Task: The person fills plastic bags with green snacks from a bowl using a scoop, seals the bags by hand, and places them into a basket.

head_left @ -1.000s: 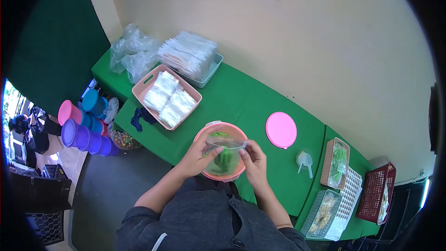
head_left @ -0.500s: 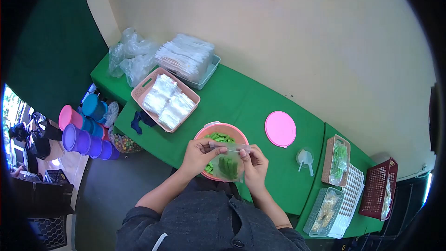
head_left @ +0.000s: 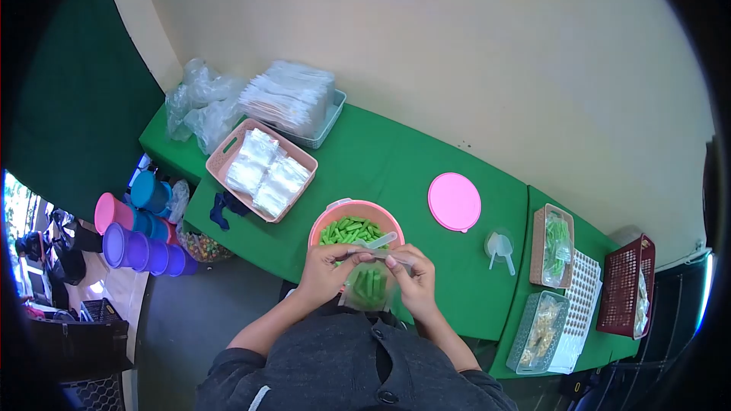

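My left hand [head_left: 324, 272] and my right hand [head_left: 414, 280] pinch the top edge of a small clear plastic bag [head_left: 368, 288] between thumbs and fingers. Short green stick-like pieces fill the bag's lower part; their exact kind I cannot make out. Just beyond my hands, a pink tub [head_left: 394, 221] contains more of these green pieces [head_left: 346, 228]. A pale scoop [head_left: 381, 240] lies over them, its far end hidden near my fingers.
A peach basket [head_left: 217, 158] of folded clear bags and a stack of white packets [head_left: 289, 95] stand at the left. A pink lid [head_left: 454, 202], clear cup with a spoon [head_left: 500, 250] and several baskets are to the right. Stacked purple tubs [head_left: 137, 247] stand beside the table.
The view has shifted slightly. Both hands still grip the bag, which now hangs nearer my body with its top edge tilted. The scoop in the tub has come into sight.
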Motion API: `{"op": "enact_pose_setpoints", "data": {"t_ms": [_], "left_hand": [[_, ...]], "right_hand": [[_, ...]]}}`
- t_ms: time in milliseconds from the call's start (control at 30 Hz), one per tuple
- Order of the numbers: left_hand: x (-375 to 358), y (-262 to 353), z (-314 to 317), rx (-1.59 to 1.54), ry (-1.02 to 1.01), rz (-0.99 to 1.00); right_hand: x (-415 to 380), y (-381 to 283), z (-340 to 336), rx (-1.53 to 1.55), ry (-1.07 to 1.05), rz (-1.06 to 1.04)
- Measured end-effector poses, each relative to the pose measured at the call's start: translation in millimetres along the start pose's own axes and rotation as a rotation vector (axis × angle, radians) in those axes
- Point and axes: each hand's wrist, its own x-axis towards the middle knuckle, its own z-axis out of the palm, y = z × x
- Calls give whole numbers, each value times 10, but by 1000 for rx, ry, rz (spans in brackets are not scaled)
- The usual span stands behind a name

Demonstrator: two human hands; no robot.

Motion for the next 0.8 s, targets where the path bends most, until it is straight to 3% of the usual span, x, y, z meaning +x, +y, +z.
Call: {"op": "enact_pose_setpoints", "data": {"t_ms": [233,300,367,433,533,567,667,700,767,800], "left_hand": [[87,-162,-100,191,-231,-20],[221,-395,-214,181,-58,63],[482,-717,-609,98,143,-24],[644,-1055,-1161,503,376,-22],[735,-1964,-2017,694,427,-35],[733,-2026,-2077,762,431,-127],[807,-2189,-2154,941,369,-93],[837,-2219,-2150,943,353,-82],[954,-2337,-2155,1132,406,-77],[994,-2380,-2149,1127,402,-61]], "right_hand": [[-80,104,-333,-152,-69,-66],[-148,174,-605,-20,131,202],[-178,393,-1174,-50,400,295],[-259,563,-1698,66,744,298],[-483,1016,-2557,241,1084,116],[-498,980,-2752,349,1162,9],[-590,1187,-3513,533,1266,-150],[-646,1357,-3691,533,1285,-157],[-690,1683,-3972,502,1487,55],[-696,1692,-3929,505,1495,39]]}}
